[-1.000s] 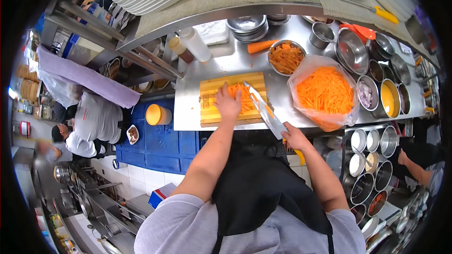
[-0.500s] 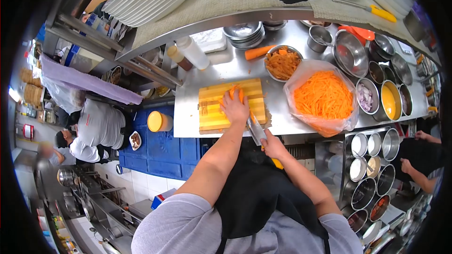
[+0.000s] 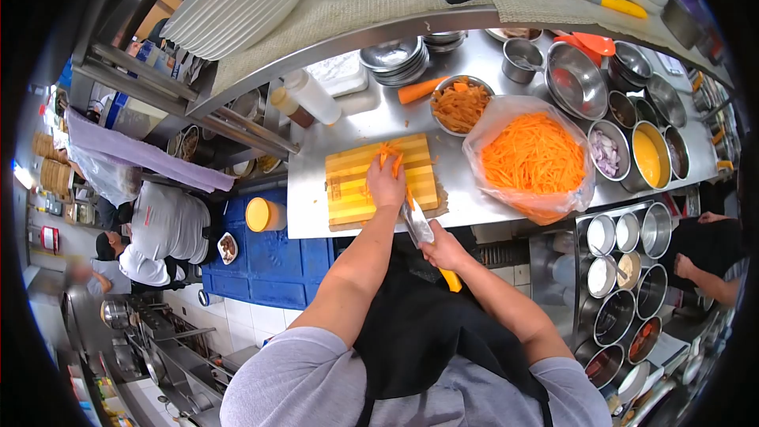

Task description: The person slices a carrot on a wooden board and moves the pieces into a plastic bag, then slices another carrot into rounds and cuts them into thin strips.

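Note:
A striped wooden cutting board (image 3: 348, 182) lies near the front edge of the steel table. On it, my left hand (image 3: 386, 184) has its fingers closed around some shredded carrot (image 3: 389, 152), with orange strips poking out between and beyond the fingertips. My right hand (image 3: 444, 248) grips a knife (image 3: 417, 224) low, near where its yellow handle meets the blade. The wide blade points up toward the board, beside my left wrist, its tip overlapping the board's lower right area. More orange carrot shows along the blade's upper end.
Right of the board sits a plastic bag of shredded carrot (image 3: 534, 158). Behind it are a bowl of peelings (image 3: 460, 107) and a whole carrot (image 3: 421, 90). Metal containers of chopped onion (image 3: 606, 152) and yellow liquid (image 3: 651, 156) stand farther right. A plate shelf (image 3: 356, 34) overhangs the back.
My left hand's fingers have drawn in from a spread position over the carrot strips to a tighter hold. The knife stays in my right hand, and the whole view has shifted slightly.

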The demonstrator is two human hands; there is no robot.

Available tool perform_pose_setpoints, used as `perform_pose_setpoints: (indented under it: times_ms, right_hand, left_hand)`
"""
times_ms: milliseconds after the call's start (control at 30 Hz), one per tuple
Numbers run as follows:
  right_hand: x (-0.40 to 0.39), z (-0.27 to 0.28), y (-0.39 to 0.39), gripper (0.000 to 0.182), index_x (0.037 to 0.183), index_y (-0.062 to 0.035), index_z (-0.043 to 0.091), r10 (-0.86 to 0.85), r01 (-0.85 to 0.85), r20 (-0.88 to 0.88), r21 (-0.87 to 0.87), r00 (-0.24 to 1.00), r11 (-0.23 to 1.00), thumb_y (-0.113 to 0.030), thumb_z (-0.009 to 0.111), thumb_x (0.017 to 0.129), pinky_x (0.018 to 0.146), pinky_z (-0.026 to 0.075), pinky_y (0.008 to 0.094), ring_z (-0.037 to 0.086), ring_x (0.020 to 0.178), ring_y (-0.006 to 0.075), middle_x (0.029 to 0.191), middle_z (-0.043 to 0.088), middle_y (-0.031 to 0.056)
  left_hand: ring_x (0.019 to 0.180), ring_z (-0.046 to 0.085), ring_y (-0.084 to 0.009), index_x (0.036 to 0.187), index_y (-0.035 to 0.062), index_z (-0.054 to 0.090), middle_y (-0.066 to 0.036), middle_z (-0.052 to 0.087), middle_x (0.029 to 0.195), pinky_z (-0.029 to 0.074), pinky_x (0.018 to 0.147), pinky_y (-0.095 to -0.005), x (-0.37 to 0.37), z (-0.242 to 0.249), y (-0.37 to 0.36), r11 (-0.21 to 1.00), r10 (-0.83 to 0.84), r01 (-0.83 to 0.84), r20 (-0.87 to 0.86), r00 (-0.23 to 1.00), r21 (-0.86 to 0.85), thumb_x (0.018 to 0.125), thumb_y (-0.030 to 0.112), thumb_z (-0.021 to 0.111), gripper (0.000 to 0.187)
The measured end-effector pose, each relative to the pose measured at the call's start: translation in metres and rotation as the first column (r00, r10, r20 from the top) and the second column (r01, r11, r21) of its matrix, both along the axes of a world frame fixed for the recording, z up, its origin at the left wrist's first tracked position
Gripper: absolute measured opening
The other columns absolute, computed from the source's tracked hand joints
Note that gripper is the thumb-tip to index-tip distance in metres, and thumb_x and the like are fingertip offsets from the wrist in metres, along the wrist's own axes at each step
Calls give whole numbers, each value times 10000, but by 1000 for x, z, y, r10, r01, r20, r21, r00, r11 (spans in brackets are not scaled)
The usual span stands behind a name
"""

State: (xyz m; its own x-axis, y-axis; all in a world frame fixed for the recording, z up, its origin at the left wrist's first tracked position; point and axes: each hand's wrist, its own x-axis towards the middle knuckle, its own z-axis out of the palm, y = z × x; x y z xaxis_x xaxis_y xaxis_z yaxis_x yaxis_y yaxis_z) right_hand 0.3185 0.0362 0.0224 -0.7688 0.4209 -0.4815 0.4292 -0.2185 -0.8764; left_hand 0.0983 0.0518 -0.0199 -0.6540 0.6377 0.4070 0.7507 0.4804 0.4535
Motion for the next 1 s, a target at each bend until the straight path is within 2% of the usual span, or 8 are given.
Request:
perform_pose_setpoints:
  times_ms: [67,200,400,500,567,633,767,1000]
  right_hand:
    - [-1,10,-1,471,1339,-6,351,10,-8,25,-55,1000,998,-85,630,968,456,442,304,547,504,149,684,582,68]
    - [-5,30,-4,465,1343,11,362,-1,0,-8,-103,1000,995,-76,625,969,460,438,295,540,500,143,690,585,74]
    - [-18,79,-1,426,1343,32,440,-13,9,-27,-161,1000,987,-56,598,959,503,474,304,572,520,158,718,614,92]
    - [-28,99,-4,375,1295,42,456,-43,39,-16,-212,999,976,-64,596,964,504,478,307,572,521,156,723,617,101]
    - [-35,116,-8,314,1236,40,470,-80,77,-2,-222,997,972,-62,593,966,497,482,303,572,525,154,728,616,113]
    - [-43,133,-15,284,1203,32,471,-137,123,-16,-352,990,928,-52,592,961,488,484,295,570,529,153,733,613,118]
    - [-64,158,-42,305,1227,20,457,-236,220,7,-387,972,895,-49,587,960,480,480,282,561,528,139,756,617,117]
    - [-88,165,-82,267,1180,-3,457,-319,308,27,-348,947,885,-97,602,977,457,451,271,546,508,117,752,624,105]
  left_hand:
    - [1173,566,-410,1165,133,728,-214,595,1326,460,1011,-497,-2,4,-2,999,-45,45,26,999,11,847,188,745,323]
    - [1154,575,-412,1141,116,737,-216,609,1298,467,1010,-493,-10,7,-7,995,-81,80,13,997,56,841,174,745,305]
    - [1128,591,-410,1133,108,737,-200,628,1251,490,990,-500,-23,38,-14,997,-82,81,55,995,4,830,175,744,311]
    - [1104,607,-409,1131,122,743,-190,634,1230,517,954,-504,-28,60,-14,995,-84,88,105,991,-40,827,194,732,312]
    - [1101,617,-411,1143,114,752,-220,637,1235,509,976,-495,-29,76,-14,962,-64,132,276,959,-238,833,196,717,323]
    - [1096,620,-403,1146,132,750,-193,641,1211,524,953,-503,-36,74,-19,954,-110,173,249,962,-245,831,212,710,327]
    - [1092,626,-386,1141,152,752,-157,646,1176,536,937,-506,-54,84,-25,912,-177,267,290,941,-311,829,234,702,327]
    - [1090,623,-380,1133,148,756,-160,648,1170,528,928,-499,-73,90,-41,892,-319,397,324,891,-215,832,241,696,320]
